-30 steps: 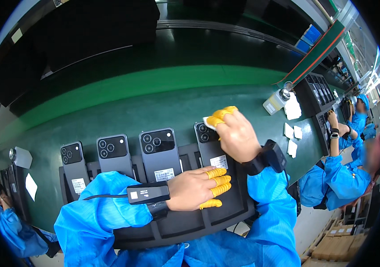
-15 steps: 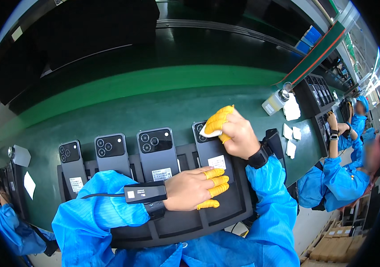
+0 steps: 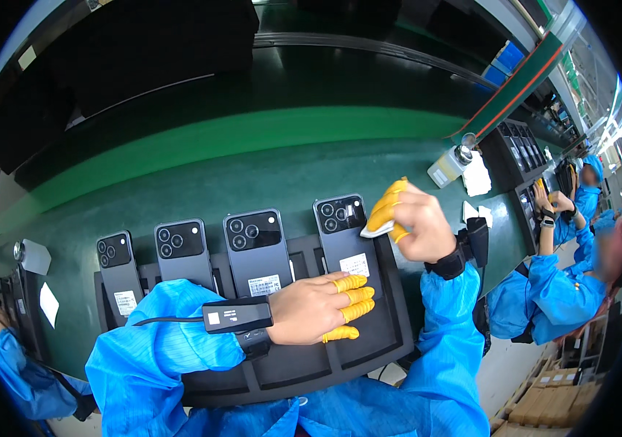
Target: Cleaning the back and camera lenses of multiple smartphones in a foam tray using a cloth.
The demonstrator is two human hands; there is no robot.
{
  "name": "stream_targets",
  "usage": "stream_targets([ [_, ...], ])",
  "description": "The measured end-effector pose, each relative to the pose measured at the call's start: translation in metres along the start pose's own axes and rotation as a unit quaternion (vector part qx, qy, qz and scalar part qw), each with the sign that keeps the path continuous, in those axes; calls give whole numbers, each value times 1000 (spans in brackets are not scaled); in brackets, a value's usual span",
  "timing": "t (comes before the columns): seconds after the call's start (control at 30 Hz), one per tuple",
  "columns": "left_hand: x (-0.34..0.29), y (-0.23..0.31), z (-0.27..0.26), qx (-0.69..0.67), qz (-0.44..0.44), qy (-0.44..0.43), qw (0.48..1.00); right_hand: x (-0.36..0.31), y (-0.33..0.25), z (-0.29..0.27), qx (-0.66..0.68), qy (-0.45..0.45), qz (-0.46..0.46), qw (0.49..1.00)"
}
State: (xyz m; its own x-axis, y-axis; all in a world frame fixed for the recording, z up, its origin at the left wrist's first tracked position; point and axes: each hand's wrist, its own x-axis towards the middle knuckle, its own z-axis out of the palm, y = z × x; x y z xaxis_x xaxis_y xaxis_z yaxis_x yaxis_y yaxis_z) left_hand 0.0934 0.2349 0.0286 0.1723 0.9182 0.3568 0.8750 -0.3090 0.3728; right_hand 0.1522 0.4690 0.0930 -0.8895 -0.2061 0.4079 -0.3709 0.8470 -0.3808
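Observation:
My left hand (image 3: 309, 307), yellow covers on its fingers, lies flat with fingers spread across the lower part of the rightmost smartphone (image 3: 352, 244). That phone rests back up in a black tray (image 3: 394, 320), its camera block and white label showing. Closed in a pinch, my right hand (image 3: 424, 227) grips a folded white wiping cloth (image 3: 378, 231) at the phone's upper right edge. I cannot tell whether the cloth touches it. Farther left, a second phone (image 3: 254, 258), a third phone (image 3: 183, 262) and a fourth phone (image 3: 120, 277) sit in the same tray, partly behind my left arm.
A bottle with yellowish liquid (image 3: 448, 169) stands at the right beside white cloths (image 3: 477, 177). Another bottle (image 3: 34, 256) and a white sheet (image 3: 48, 304) are at the left. Black trays of phones (image 3: 521, 149) and a person in blue (image 3: 544, 291) are at the right.
My right hand has moved right with the cloth, off the camera block, which now shows fully. My left hand has stayed put on the phone.

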Motion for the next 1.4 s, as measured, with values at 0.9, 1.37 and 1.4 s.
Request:
stream_targets([
  [0.9, 5, 1, -2, -13, -7, 9, 1000, 13, -24, 50, -161, 15, -148, 976],
  [1.37, 6, 0, -2, -15, -2, 7, 1000, 13, -23, 39, -135, 38, -144, 979],
  [1.4, 6, 0, -1, -25, -5, 15, 1000, 11, -25, 42, -132, 15, -140, 981],
])
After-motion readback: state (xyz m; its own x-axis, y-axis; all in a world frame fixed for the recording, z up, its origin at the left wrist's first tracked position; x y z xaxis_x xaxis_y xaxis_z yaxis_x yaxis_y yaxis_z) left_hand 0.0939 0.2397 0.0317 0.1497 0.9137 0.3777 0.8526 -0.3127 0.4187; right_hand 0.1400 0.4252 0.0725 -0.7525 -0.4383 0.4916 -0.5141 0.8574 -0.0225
